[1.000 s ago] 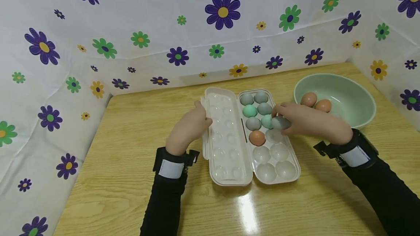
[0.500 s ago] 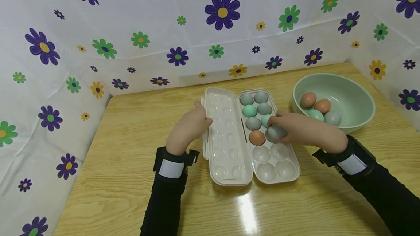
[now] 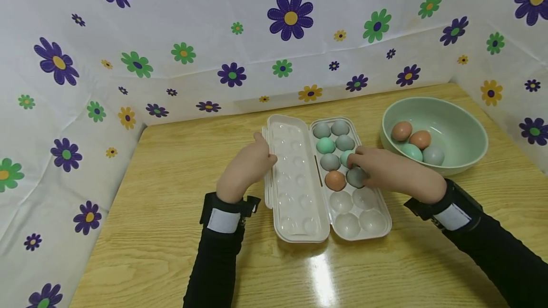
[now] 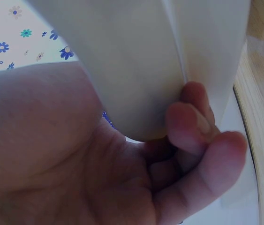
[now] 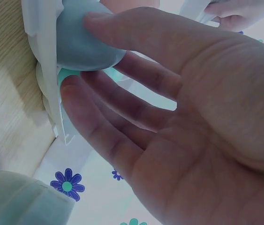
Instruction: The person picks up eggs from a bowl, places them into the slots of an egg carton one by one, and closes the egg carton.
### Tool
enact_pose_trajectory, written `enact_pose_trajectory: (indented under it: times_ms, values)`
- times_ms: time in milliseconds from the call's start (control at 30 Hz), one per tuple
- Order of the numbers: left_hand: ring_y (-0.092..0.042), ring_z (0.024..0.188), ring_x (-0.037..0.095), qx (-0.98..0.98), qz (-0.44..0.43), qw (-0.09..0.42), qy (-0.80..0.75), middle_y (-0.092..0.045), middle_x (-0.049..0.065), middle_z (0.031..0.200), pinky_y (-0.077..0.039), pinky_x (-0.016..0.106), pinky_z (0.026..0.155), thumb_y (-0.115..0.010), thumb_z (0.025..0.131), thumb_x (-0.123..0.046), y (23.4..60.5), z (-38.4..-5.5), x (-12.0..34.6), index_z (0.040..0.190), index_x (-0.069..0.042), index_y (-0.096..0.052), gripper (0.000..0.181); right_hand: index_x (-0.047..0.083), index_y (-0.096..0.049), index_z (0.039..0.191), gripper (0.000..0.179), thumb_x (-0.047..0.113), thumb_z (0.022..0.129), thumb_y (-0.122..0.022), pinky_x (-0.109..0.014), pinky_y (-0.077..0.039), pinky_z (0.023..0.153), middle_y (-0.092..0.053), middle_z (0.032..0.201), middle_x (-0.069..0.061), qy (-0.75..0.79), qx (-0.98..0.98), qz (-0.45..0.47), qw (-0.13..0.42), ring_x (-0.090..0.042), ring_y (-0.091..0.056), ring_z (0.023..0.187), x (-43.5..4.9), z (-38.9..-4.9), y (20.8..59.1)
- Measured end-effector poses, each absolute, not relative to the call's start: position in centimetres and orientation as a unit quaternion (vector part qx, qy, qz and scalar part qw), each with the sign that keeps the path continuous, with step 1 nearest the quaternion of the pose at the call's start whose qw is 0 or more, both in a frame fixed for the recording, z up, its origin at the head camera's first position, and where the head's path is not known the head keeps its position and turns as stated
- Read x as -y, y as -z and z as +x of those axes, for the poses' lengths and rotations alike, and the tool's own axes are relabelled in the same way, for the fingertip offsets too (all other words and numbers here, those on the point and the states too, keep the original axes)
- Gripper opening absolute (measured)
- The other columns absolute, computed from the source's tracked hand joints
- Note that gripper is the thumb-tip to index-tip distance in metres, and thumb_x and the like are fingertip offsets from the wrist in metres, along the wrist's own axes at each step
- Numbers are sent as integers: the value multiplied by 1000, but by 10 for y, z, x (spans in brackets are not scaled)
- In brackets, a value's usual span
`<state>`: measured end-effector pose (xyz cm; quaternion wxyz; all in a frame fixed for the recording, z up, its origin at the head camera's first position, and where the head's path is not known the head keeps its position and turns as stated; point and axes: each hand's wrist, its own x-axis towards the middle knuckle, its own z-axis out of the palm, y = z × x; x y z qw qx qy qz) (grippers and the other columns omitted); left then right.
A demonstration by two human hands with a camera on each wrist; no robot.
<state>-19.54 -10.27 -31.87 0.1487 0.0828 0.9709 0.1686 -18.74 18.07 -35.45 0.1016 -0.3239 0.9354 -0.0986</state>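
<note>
Head | carton (image 3: 341, 201) lengthwise forward | left grip (image 3: 247, 169) holds lid (image 3: 292, 182) | right grip (image 3: 387, 171) pinches grey egg (image 3: 355, 178)

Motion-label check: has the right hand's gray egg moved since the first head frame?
Yes: the gray egg moved left and down in view, now beside the brown egg in the carton.

On my feed, the broadest room lies over the tabletop (image 3: 184, 165) left of the egg carton (image 3: 314, 189), though the left hand (image 3: 246, 170) blocks its left edge. The right hand (image 3: 391, 172) and the grey egg (image 3: 355, 178) it pinches bar its right side at mid-length; the bowl (image 3: 464, 134) stands off its far right. I could pass at its near end, above four free cups (image 3: 347, 225). Behind it, the flowered cloth (image 3: 257, 39) walls me off.
</note>
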Motion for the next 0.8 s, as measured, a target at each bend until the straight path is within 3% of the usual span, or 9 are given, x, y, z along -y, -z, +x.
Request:
enact_pose_trajectory:
  times_ms: [800]
  values:
    - [-37,44,11,-972,88,143,-163,-38,0,55,-26,20,39,-47,98,-15,318,-195,103,147,21,-8,73,5,-65,102,28,5,76,-75,-39,-53,72,-62,98,-11,100,-935,-323,103,-22,-56,84,-179,-186,353]
